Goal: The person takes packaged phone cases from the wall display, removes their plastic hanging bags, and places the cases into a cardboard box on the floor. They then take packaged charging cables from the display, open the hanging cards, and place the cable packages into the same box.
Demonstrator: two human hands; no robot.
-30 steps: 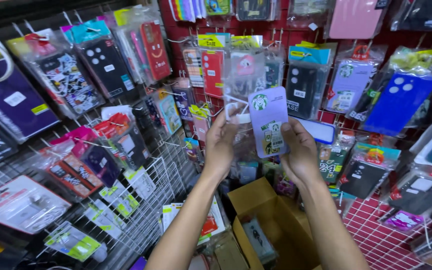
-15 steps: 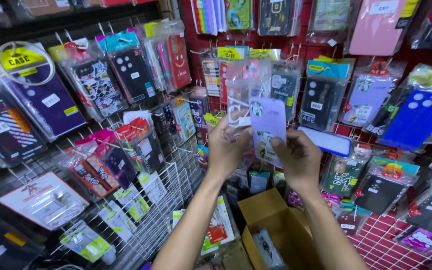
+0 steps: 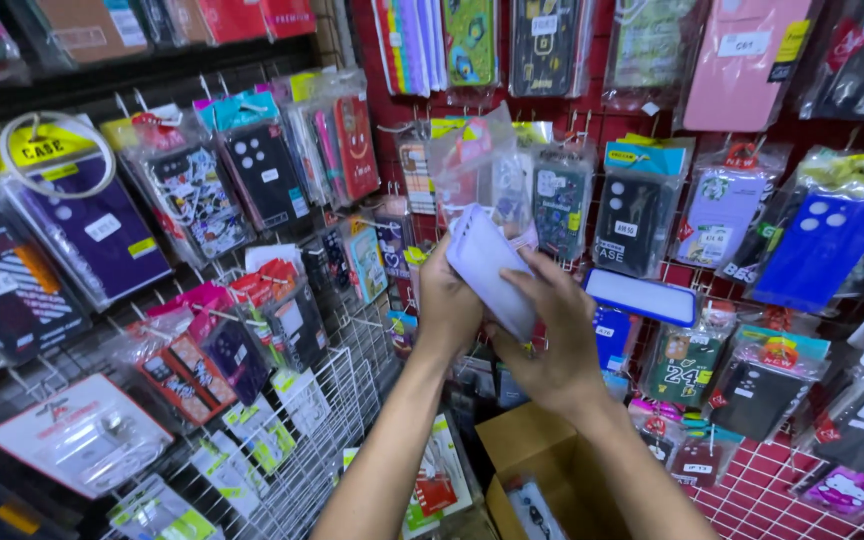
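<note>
Both hands (image 3: pixel 507 320) around lilac phone case (image 3: pixel 492 265)

Two hands, left hand (image 3: pixel 449 305) and right hand (image 3: pixel 550 345), one lilac phone case (image 3: pixel 492 265) between them, one cardboard box (image 3: pixel 537 470) below, dozens of packaged phone cases (image 3: pixel 252 170) (too many to count)

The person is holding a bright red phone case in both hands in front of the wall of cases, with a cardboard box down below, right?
Not quite: the phone case is pale lilac, not bright red, as the head view shows. The rest holds: the left hand and right hand both hold it before the wall of hanging cases, with the cardboard box below.
</note>
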